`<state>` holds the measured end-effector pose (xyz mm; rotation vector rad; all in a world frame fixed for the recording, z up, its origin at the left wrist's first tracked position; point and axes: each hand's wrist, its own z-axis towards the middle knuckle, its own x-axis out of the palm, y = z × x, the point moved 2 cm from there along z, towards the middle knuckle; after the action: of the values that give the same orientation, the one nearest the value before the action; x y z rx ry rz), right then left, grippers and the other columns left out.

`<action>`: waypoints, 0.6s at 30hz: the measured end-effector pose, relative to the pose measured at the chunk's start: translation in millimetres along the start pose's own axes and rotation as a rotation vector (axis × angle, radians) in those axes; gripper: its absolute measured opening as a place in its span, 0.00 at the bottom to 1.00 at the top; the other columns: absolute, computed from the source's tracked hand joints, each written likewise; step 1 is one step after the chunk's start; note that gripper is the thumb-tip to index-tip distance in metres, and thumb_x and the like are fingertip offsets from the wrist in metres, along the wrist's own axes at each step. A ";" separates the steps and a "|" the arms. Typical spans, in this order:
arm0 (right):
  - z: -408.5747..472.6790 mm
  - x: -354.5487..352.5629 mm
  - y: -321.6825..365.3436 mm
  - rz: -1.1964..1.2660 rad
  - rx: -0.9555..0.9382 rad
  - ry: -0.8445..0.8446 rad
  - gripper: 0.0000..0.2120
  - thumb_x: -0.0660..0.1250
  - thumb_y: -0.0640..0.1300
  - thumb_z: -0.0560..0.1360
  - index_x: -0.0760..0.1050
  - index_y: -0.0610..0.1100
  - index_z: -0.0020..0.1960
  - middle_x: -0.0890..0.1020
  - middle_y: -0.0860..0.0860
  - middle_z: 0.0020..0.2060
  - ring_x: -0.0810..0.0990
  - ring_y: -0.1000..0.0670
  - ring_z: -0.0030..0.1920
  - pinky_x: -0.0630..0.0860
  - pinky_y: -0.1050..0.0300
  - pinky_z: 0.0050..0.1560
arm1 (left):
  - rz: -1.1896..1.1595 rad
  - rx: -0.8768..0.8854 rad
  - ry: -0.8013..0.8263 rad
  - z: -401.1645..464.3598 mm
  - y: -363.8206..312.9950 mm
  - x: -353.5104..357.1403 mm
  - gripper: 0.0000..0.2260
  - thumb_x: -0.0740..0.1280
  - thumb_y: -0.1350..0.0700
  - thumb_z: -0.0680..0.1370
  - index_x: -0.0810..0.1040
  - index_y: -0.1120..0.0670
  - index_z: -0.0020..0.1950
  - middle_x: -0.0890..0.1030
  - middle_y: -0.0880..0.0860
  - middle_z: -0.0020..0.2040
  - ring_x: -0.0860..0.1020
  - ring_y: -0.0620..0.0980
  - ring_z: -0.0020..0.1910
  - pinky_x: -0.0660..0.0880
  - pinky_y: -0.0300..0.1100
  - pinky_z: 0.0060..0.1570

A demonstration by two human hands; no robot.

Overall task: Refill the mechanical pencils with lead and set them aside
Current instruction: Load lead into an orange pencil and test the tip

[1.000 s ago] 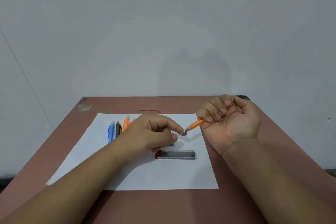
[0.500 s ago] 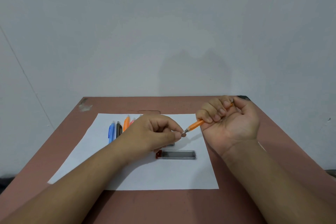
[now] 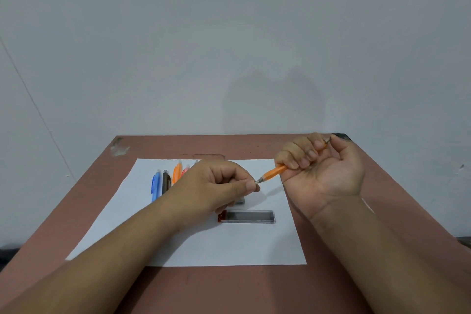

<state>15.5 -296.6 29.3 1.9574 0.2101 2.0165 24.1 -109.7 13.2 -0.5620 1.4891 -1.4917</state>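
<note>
Orange mechanical pencil (image 3: 274,172) is in my right hand (image 3: 322,169), held up over the far right part of the paper, tilted, metal tip pointing down-left. My four fingers are wrapped around the barrel, palm up, thumb lying over the top end near the cap. My left hand (image 3: 216,186) is closed in a pinch, thumb and index fingertip together right at the pencil's tip; whatever sits between them is too thin to make out, so I can't say if there's lead in the pinch. Other left fingers are curled under. Lead case (image 3: 247,216) lies flat on the white paper (image 3: 204,245), just below my left hand, long side running left-right: clear body, dark contents, red cap end on the left, partly under my knuckles. A second small dark piece (image 3: 240,201) shows just above it, mostly hidden by my hand, can't identify it. More pencils are lined up side by side on the far left part of the sheet: blue pencil (image 3: 155,185), black pencil (image 3: 166,181), second orange pencil (image 3: 176,173), pink pencil (image 3: 185,170), the last two partly hidden behind my left hand. Paper sits on a reddish-brown table (image 3: 254,290) that has a scuffed patch at its far left corner. Grey wall (image 3: 229,46) behind.
</note>
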 end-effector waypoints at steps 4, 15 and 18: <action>-1.4 3.8 -2.3 -0.002 0.018 0.048 0.19 0.54 0.52 0.80 0.69 0.43 0.36 0.65 0.50 0.30 0.65 0.51 0.26 0.67 0.58 0.28 | 0.036 0.033 -0.016 0.4 -0.3 -2.1 0.05 0.73 0.51 0.77 0.86 0.48 0.42 0.82 0.63 0.42 0.72 0.44 0.29 0.71 0.40 0.32; -0.2 2.5 -11.3 -0.704 -0.031 0.008 0.05 0.61 0.41 0.84 0.75 0.44 0.57 0.86 0.45 0.45 0.79 0.50 0.40 0.78 0.53 0.44 | 0.116 0.083 -0.081 0.8 -1.8 -1.6 0.04 0.74 0.53 0.76 0.86 0.48 0.41 0.77 0.51 0.33 0.73 0.42 0.30 0.71 0.35 0.33; -1.3 2.7 -9.6 -0.816 -0.029 0.024 0.09 0.64 0.37 0.82 0.75 0.43 0.62 0.86 0.45 0.46 0.79 0.53 0.40 0.78 0.58 0.42 | 0.185 0.109 -0.068 0.7 -0.3 0.3 0.04 0.75 0.53 0.75 0.85 0.48 0.41 0.76 0.53 0.31 0.75 0.46 0.33 0.74 0.40 0.35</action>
<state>15.3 -286.6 28.7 1.4664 0.8246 1.4757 24.5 -110.4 13.5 -0.3949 1.3602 -1.3862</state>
